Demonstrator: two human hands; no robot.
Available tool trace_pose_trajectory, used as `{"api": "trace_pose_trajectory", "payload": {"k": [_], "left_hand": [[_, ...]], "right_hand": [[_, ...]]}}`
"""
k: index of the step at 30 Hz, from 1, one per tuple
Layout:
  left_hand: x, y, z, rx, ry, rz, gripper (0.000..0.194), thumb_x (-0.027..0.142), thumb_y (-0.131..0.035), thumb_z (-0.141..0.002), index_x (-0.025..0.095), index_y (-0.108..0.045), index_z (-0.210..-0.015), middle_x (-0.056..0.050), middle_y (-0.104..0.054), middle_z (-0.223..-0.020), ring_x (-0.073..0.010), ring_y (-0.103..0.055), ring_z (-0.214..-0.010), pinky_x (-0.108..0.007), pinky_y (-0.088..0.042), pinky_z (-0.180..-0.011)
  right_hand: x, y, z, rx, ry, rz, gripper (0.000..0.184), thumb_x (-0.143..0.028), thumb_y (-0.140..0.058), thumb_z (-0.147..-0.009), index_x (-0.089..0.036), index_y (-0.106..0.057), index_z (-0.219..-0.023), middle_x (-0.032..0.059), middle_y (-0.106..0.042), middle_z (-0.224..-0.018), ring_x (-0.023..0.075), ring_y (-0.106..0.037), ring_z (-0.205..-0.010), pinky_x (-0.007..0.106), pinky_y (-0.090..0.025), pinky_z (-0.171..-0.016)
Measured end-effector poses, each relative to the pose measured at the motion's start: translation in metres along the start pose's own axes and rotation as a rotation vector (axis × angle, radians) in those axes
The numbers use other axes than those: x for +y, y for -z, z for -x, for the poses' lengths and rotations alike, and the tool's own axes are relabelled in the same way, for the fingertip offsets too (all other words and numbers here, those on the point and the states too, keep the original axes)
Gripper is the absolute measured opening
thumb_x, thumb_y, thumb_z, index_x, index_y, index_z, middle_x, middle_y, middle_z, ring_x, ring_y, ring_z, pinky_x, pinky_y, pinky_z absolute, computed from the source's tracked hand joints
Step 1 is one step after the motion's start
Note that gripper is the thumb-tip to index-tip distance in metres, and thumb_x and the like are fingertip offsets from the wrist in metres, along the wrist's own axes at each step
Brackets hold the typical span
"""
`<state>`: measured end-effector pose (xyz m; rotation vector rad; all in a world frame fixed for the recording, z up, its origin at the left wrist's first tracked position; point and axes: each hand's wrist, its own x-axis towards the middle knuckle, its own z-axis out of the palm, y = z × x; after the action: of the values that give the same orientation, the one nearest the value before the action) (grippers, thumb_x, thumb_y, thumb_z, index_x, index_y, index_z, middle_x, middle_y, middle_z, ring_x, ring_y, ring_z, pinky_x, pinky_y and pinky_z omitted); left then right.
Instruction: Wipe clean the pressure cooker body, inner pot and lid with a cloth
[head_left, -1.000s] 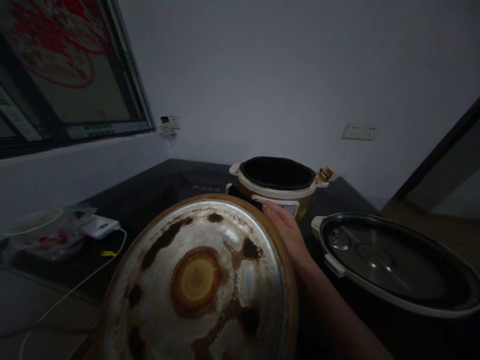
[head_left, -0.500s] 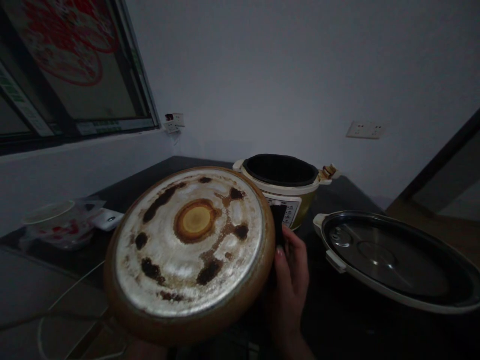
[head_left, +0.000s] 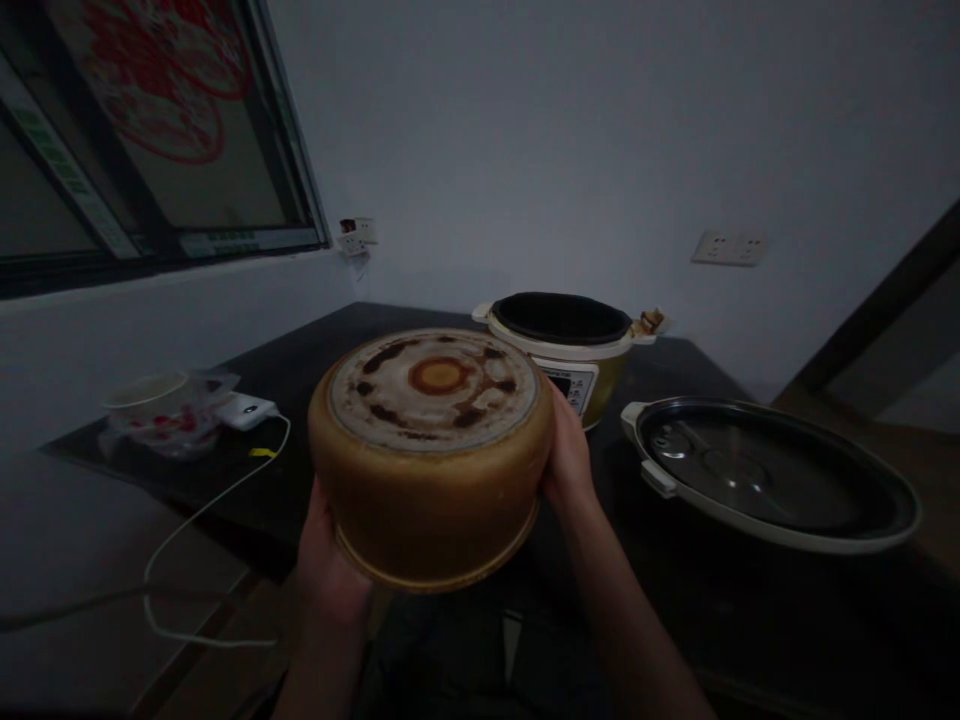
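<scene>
A golden-brown pot point(head_left: 427, 490) is held bottom-up in front of me, its pale metal base stained brown and black. My left hand point(head_left: 334, 570) grips its left side from below. On the right side my right hand point(head_left: 568, 450) is closed around the wall, the fingers mostly hidden behind it. Just behind the pot stands an electric cooker point(head_left: 611, 385) with a dark open top and a control panel, partly covered by the pot. The cooker's round lid point(head_left: 780, 480) lies to the right with its inner side up.
A dark countertop point(head_left: 292, 345) runs along the wall. At the left sit a plastic-wrapped bowl point(head_left: 161, 410) and a white device point(head_left: 244, 410), whose cable point(head_left: 202, 510) hangs over the edge. Wall sockets point(head_left: 727, 248) are at the back, a window point(head_left: 217, 190) at upper left.
The pot has tipped from its base facing me to nearly level upside down, so its golden side shows. It sits farther from me. My left hand has come into clear view.
</scene>
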<state>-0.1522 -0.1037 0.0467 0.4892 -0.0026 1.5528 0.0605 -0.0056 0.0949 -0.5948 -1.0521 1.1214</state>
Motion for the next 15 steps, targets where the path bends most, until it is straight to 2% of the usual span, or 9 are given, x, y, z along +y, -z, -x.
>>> {"api": "trace_pose_trajectory", "payload": {"k": [3,5,8,11,13,15], "left_hand": [[0.003,0.005,-0.007,-0.03,-0.031,0.003,0.052,0.029,-0.011,-0.099,0.025,-0.05,-0.134,-0.002,-0.069,-0.115,-0.0147,-0.061,-0.111,-0.033,-0.04,-0.103],[0.004,0.007,-0.011,-0.01,-0.088,-0.01,0.051,0.025,-0.013,-0.099,0.024,-0.049,-0.135,-0.003,-0.07,-0.111,-0.0145,-0.064,-0.105,-0.032,-0.042,-0.102],[0.004,0.01,-0.013,0.079,-0.228,-0.056,0.05,0.018,-0.016,-0.097,0.028,-0.048,-0.135,0.0,-0.072,-0.105,-0.013,-0.067,-0.1,-0.032,-0.041,-0.102],[0.002,0.011,-0.013,0.18,-0.246,-0.172,0.047,0.02,-0.021,-0.097,0.029,-0.048,-0.135,0.001,-0.072,-0.106,-0.0141,-0.064,-0.105,-0.035,-0.036,-0.106],[-0.002,0.008,-0.014,0.217,-0.228,-0.231,0.044,0.023,-0.027,-0.097,0.028,-0.048,-0.135,0.0,-0.07,-0.111,-0.0156,-0.06,-0.112,-0.038,-0.033,-0.108],[-0.009,0.002,-0.014,0.255,-0.264,-0.29,0.042,0.025,-0.032,-0.095,0.028,-0.048,-0.134,0.0,-0.068,-0.116,-0.016,-0.056,-0.119,-0.039,-0.03,-0.11]], "right_hand": [[-0.003,-0.005,0.007,0.004,0.09,0.11,0.038,-0.038,-0.048,-0.089,-0.023,-0.06,-0.122,0.0017,-0.058,-0.131,0.0188,-0.048,-0.126,0.04,-0.029,-0.112],[-0.005,-0.01,0.018,0.042,0.186,0.197,0.04,-0.037,-0.046,-0.091,-0.023,-0.056,-0.127,0.0021,-0.052,-0.137,0.0175,-0.044,-0.13,0.04,-0.026,-0.113],[-0.004,-0.019,0.038,0.145,0.326,0.283,0.04,-0.034,-0.041,-0.094,-0.025,-0.05,-0.132,0.0024,-0.048,-0.141,0.017,-0.039,-0.133,0.041,-0.026,-0.113],[-0.001,-0.024,0.055,0.216,0.441,0.378,0.04,-0.029,-0.037,-0.096,-0.026,-0.047,-0.135,0.0028,-0.047,-0.141,0.0185,-0.038,-0.134,0.043,-0.031,-0.111],[0.001,-0.026,0.069,0.197,0.546,0.494,0.044,-0.025,-0.035,-0.096,-0.028,-0.04,-0.139,0.0021,-0.042,-0.145,0.02,-0.035,-0.136,0.045,-0.033,-0.109],[0.004,-0.029,0.086,0.087,0.705,0.662,0.048,-0.023,-0.032,-0.096,-0.029,-0.032,-0.143,0.0007,-0.034,-0.15,0.0229,-0.028,-0.139,0.048,-0.032,-0.109]]}}
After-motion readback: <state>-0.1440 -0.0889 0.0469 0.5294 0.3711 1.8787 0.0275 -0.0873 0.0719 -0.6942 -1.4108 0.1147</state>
